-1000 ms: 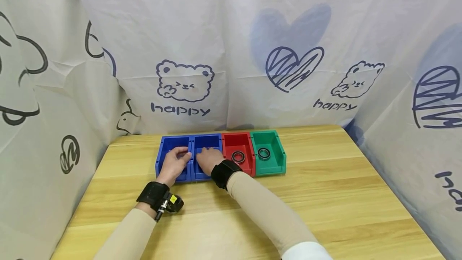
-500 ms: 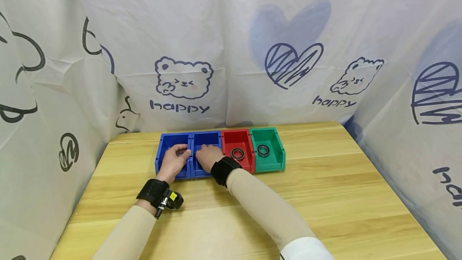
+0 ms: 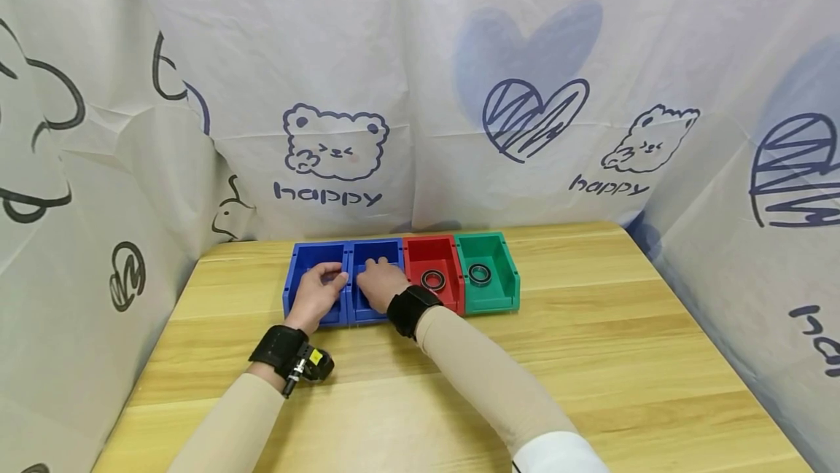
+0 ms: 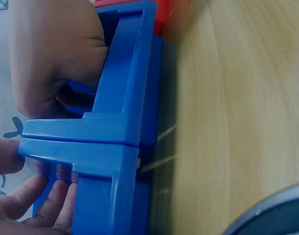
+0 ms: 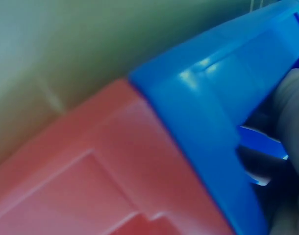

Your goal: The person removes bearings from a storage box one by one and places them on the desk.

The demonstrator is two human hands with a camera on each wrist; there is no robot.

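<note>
My left hand (image 3: 316, 296) reaches into the leftmost blue bin (image 3: 298, 262). Its thumb is right at the wall between the two blue bins, and its loosely bent fingers (image 4: 54, 200) are inside, apart from the thumb. My right hand (image 3: 382, 285) is bent down into the second blue bin (image 3: 375, 247), knuckles up. The right wrist view shows its curled fingers behind that bin's wall, with a dark shape and bright glints between them; I cannot tell what they hold. One black-sealed ring bearing (image 3: 432, 281) lies in the red bin (image 3: 429, 251), another bearing (image 3: 479, 275) in the green bin (image 3: 488, 247).
The bins stand side by side in a row near the back of a wooden table (image 3: 630, 356). A white printed curtain (image 3: 433, 167) hangs right behind them and on both sides. My right forearm crosses in front of the red bin.
The head view has tilted slightly, so the bins sit a little higher in it. Both hands stay in their bins, the right one shifting barely; the bearings lie where they were.
</note>
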